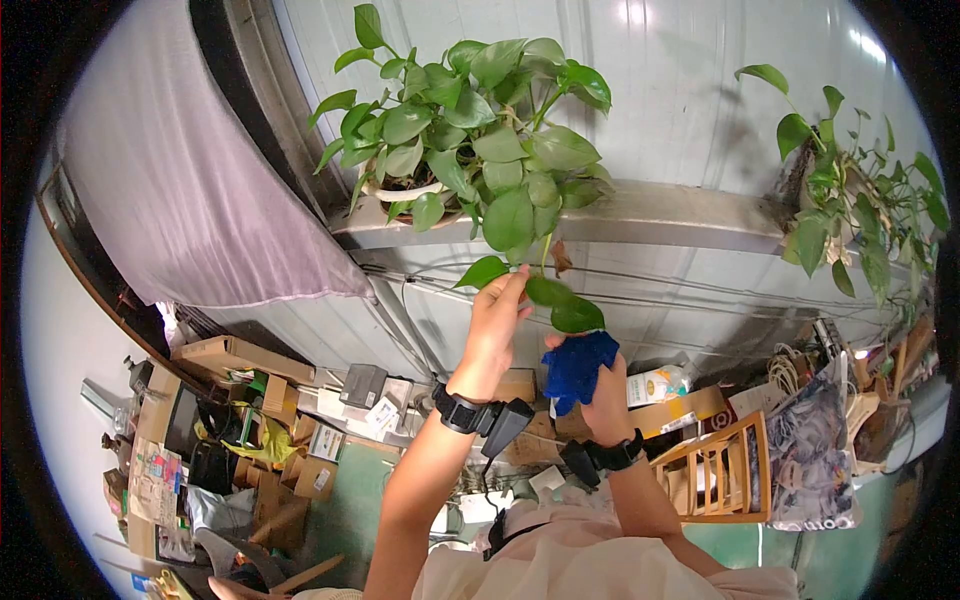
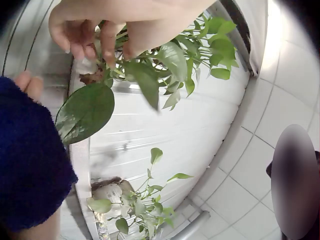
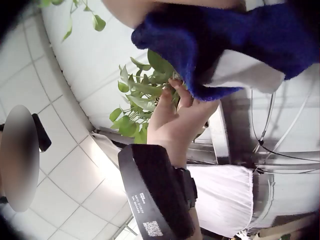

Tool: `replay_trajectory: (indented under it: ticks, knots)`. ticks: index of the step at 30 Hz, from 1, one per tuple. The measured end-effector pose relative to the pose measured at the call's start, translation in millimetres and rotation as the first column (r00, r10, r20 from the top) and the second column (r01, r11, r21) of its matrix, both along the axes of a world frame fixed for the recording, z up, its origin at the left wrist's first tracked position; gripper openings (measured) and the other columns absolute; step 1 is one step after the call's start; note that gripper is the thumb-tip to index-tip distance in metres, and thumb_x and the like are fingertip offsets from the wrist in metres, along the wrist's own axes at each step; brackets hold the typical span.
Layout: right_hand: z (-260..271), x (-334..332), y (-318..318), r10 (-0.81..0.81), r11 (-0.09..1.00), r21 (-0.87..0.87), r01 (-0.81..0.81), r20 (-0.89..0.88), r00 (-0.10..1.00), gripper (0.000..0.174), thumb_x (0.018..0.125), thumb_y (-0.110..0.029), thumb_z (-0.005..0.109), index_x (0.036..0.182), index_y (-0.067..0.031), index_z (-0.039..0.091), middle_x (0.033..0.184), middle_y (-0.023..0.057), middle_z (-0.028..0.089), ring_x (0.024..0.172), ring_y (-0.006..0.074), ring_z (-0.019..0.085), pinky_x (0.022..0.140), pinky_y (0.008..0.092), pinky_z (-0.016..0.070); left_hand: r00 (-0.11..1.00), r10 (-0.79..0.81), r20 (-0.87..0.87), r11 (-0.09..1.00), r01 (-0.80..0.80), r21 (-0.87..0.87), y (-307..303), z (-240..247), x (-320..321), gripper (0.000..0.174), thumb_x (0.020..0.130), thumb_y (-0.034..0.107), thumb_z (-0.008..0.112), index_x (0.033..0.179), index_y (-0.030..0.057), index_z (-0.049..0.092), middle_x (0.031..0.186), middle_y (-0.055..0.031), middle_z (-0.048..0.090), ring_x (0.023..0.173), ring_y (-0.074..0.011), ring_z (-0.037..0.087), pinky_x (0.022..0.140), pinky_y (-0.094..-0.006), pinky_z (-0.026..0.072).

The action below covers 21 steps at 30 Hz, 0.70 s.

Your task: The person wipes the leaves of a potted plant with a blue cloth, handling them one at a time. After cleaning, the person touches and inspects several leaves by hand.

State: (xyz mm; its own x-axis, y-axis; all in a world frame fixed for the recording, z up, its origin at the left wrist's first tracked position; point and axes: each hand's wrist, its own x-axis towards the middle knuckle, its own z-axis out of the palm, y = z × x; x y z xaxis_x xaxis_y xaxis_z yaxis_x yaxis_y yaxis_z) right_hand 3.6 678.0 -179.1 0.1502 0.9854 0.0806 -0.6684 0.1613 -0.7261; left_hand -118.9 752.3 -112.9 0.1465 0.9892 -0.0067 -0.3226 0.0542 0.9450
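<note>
a trailing vine between two hands, a blue cloth in the right

the left hand has its fingers curled in narrow, pinching the trailing vine, which hangs just below the potted plant. the right hand holds the blue cloth, bunched over its fingers; the cloth hides most of them, so how far they are bent is hard to tell. one glossy leaf of the vine lies right at the cloth's upper edge, between the hands.

above both hands runs a ledge that carries the potted plant, its foliage spilling over the front and crowding the space over the left hand. a brown, withered leaf hangs near the fingertips. cables stretch along the wall behind the hands. well off to the right of the right hand is a second plant; up and left of the left hand hangs a pale curtain. below the right hand stands a wooden chair, and cardboard boxes are piled below and left of the left hand.
</note>
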Motion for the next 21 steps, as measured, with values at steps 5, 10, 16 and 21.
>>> replay_trajectory:
  ticks: [5,10,16,21]
  knots:
    - [-2.7,12.8,-14.7,0.076,0.997,-0.016,-0.074,0.101,0.992,0.022,0.082,-0.005,0.039,0.1,0.0015,0.05,0.094,0.0169,0.061,0.084,0.0235,0.061,0.071,0.0319,0.0513,0.987,-0.071,0.144,0.988,0.09,-0.129,-9.7,12.8,-4.3,0.035,0.084,0.041,0.051,0.102,0.0114,0.049,0.096,-0.0028,0.052,0.081,-0.0148,0.05,0.078,-0.0304,0.0353]
    - [6.5,30.8,-34.7,0.273,0.962,-0.049,-0.268,0.133,0.953,0.023,0.081,-0.004,0.041,0.101,0.0031,0.05,0.096,0.0176,0.06,0.086,0.024,0.061,0.069,0.0326,0.0522,0.995,-0.09,0.033,0.996,0.091,-0.009,-19.7,8.5,0.8,0.021,0.081,0.034,0.058,0.087,0.0135,0.057,0.086,0.004,0.057,0.08,-0.0084,0.051,0.071,-0.0242,0.038]
    - [35.9,29.3,-47.8,0.384,0.922,0.026,-0.387,0.077,0.92,0.029,0.086,-0.016,0.044,0.107,0.0035,0.046,0.104,0.0193,0.056,0.092,0.0258,0.058,0.076,0.036,0.05,0.996,0.01,0.088,1.0,-0.009,-0.015,-29.6,-1.6,-1.7,0.003,0.081,0.016,0.06,0.079,0.0136,0.059,0.08,0.0063,0.058,0.074,-0.0031,0.051,0.065,-0.0193,0.0392]
    - [53.2,17.6,-44.9,0.326,0.94,0.058,-0.336,0.129,0.936,0.036,0.088,-0.021,0.043,0.115,0.0032,0.04,0.111,0.0186,0.053,0.101,0.0263,0.054,0.083,0.0383,0.0469,0.987,0.125,0.099,0.992,-0.124,-0.015,-29.0,-16.5,-14.7,0.007,0.079,0.014,0.063,0.086,0.0103,0.062,0.079,0.0054,0.059,0.07,-0.0023,0.051,0.062,-0.0178,0.0401]
